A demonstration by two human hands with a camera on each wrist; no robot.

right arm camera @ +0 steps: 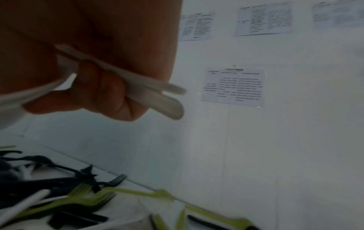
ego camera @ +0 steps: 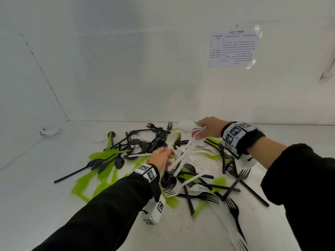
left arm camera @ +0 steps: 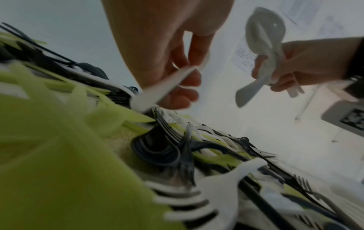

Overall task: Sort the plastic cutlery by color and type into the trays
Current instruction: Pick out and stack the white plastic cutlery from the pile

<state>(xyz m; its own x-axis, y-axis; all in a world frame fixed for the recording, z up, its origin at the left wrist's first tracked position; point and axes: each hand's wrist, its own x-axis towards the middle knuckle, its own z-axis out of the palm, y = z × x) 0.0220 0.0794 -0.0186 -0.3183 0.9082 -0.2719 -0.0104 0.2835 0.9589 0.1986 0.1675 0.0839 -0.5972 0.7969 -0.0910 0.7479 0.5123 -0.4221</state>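
A tangled heap of black, white and green plastic cutlery (ego camera: 181,165) lies on the white table. My right hand (ego camera: 204,129) hovers over the back of the heap and grips a bunch of white spoons (ego camera: 186,126), bowls pointing left; the same white spoons (left arm camera: 263,51) show in the left wrist view, and their handles (right arm camera: 149,91) in the right wrist view. My left hand (ego camera: 163,158) is low over the middle of the heap and pinches one white utensil (left arm camera: 167,90) by its handle. No trays are in view.
White walls close the table (ego camera: 45,205) at the back and left. A printed sheet (ego camera: 233,48) is taped to the back wall. Green knives (ego camera: 94,180) spread left of the heap; black and white forks (ego camera: 233,211) trail toward the front right.
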